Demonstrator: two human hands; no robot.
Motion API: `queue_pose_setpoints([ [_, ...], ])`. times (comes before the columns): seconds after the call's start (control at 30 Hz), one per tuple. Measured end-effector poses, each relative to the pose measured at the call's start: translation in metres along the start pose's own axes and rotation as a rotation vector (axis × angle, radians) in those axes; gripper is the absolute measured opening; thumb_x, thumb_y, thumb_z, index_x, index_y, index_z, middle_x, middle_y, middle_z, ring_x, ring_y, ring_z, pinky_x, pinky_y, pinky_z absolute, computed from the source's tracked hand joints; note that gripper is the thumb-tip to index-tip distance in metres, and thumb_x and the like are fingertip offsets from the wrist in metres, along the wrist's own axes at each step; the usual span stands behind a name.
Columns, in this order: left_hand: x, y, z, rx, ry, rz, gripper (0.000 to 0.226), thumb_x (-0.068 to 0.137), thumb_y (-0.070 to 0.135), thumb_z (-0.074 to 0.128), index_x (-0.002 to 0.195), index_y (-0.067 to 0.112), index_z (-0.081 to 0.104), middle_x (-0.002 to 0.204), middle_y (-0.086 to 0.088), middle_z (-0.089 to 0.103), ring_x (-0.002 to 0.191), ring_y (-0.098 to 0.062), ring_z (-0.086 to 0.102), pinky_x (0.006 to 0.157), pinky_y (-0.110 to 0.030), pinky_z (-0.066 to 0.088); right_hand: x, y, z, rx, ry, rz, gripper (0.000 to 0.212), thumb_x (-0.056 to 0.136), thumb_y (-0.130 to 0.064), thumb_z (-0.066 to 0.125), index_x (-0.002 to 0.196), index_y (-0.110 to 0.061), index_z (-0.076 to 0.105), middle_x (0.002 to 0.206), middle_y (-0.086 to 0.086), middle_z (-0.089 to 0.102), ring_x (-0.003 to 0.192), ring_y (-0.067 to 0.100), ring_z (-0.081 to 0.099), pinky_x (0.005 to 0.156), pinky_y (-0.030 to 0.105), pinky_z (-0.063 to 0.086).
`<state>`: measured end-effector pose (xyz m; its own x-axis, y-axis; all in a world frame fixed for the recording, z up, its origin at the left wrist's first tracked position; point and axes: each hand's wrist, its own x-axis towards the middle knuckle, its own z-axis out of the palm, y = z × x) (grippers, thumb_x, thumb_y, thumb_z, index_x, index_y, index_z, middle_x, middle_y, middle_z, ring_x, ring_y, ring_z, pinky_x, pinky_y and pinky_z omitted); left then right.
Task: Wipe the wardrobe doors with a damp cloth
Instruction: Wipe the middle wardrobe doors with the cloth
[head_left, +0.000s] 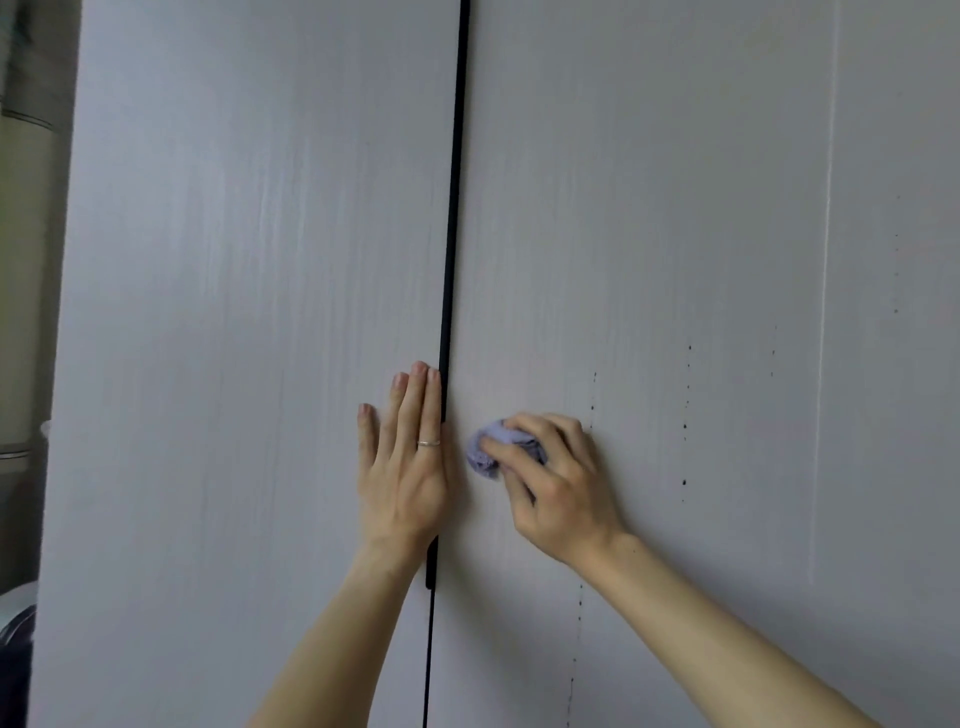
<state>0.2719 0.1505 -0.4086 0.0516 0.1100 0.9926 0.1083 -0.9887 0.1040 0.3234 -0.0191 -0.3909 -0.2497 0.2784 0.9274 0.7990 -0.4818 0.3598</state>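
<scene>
pressing a bunched lavender cloth (483, 453) against the right wardrobe door (675, 234), the right hand (558, 491) grips it with curled fingers, just right of the black vertical handle strip (451, 234) between the doors. the left hand (402, 467) lies flat on the left wardrobe door (234, 364), fingers straight and together, holding nothing, its edge alongside the strip. a thin ring (428, 443) sits on one left finger. columns of small dark specks (684, 426) mark the right door, right of the cloth.
</scene>
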Motion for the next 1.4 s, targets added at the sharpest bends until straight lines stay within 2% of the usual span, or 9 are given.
queue_pose_setpoints([
  [0.1,-0.008,-0.001,0.0,0.012,-0.004,0.01,0.059,0.104,0.017,0.039,0.159,0.012,0.021,0.167,-0.001,0.018,0.155,-0.016,0.01,0.125,-0.044,0.003,0.023,0.012,-0.004,-0.027,-0.043,-0.059,0.026,0.082,-0.014,0.068,0.106,-0.022,0.076,0.112,0.006,0.066,0.096,0.029,0.054,0.079,0.038,0.049],
  [0.33,-0.006,-0.003,0.003,0.037,0.036,0.022,0.06,0.103,0.018,0.044,0.16,0.014,0.022,0.167,0.002,0.019,0.155,-0.015,0.011,0.126,-0.044,0.005,0.123,0.017,0.01,-0.087,0.12,0.228,0.027,0.086,-0.016,0.068,0.111,-0.026,0.074,0.112,0.005,0.061,0.096,0.032,0.052,0.077,0.038,0.049],
  [0.5,-0.006,-0.006,0.004,0.046,0.066,0.052,0.056,0.104,0.02,0.042,0.157,0.01,0.029,0.166,-0.003,0.024,0.154,-0.019,0.016,0.125,-0.045,0.009,0.023,-0.013,0.006,-0.069,-0.028,-0.083,0.028,0.083,-0.013,0.071,0.11,-0.02,0.075,0.109,0.008,0.066,0.092,0.031,0.056,0.076,0.039,0.05],
  [0.6,-0.007,-0.006,0.006,0.041,0.08,0.064,0.061,0.099,0.011,0.049,0.157,0.009,0.028,0.166,-0.004,0.023,0.154,-0.02,0.017,0.124,-0.048,0.011,0.047,0.002,-0.003,-0.118,-0.122,-0.21,0.029,0.078,-0.013,0.066,0.104,-0.023,0.075,0.109,0.006,0.067,0.09,0.031,0.059,0.069,0.038,0.05],
  [0.77,-0.005,-0.006,0.006,0.041,0.071,0.042,0.079,0.09,0.001,0.068,0.157,0.009,0.028,0.166,-0.002,0.022,0.154,-0.02,0.017,0.124,-0.049,0.012,0.132,0.014,0.003,-0.196,0.069,0.125,0.022,0.082,-0.015,0.061,0.098,-0.024,0.073,0.112,-0.001,0.066,0.097,0.03,0.056,0.073,0.04,0.048],
  [0.93,-0.007,-0.008,0.002,0.048,0.066,0.076,0.069,0.096,0.005,0.055,0.158,0.007,0.024,0.166,-0.005,0.02,0.154,-0.021,0.014,0.124,-0.049,0.009,0.041,-0.017,0.019,-0.11,0.162,0.176,0.025,0.086,-0.007,0.06,0.102,-0.02,0.076,0.117,0.0,0.069,0.104,0.028,0.058,0.086,0.039,0.048],
  [1.13,-0.007,0.002,-0.004,0.029,0.021,0.021,0.068,0.091,-0.003,0.032,0.158,0.005,0.023,0.166,-0.007,0.021,0.154,-0.024,0.015,0.123,-0.054,0.012,-0.115,-0.056,0.006,-0.081,-0.093,0.025,0.034,0.082,-0.002,0.057,0.103,-0.021,0.075,0.119,0.002,0.069,0.106,0.028,0.061,0.082,0.041,0.052],
  [1.23,-0.01,0.005,-0.008,0.03,0.0,0.011,0.065,0.094,-0.002,0.037,0.158,0.004,0.023,0.165,-0.008,0.023,0.153,-0.024,0.018,0.122,-0.054,0.013,-0.08,-0.04,-0.007,-0.087,-0.147,-0.057,0.032,0.078,-0.003,0.059,0.098,-0.023,0.075,0.114,-0.001,0.07,0.101,0.025,0.058,0.077,0.039,0.05],
  [1.4,-0.012,0.006,-0.01,0.027,-0.024,0.015,0.067,0.093,-0.002,0.034,0.158,0.004,0.021,0.166,-0.008,0.021,0.154,-0.024,0.015,0.122,-0.054,0.01,0.063,0.022,-0.026,-0.173,0.019,0.249,0.028,0.079,-0.017,0.061,0.099,-0.03,0.076,0.118,-0.009,0.069,0.104,0.025,0.059,0.086,0.031,0.035],
])
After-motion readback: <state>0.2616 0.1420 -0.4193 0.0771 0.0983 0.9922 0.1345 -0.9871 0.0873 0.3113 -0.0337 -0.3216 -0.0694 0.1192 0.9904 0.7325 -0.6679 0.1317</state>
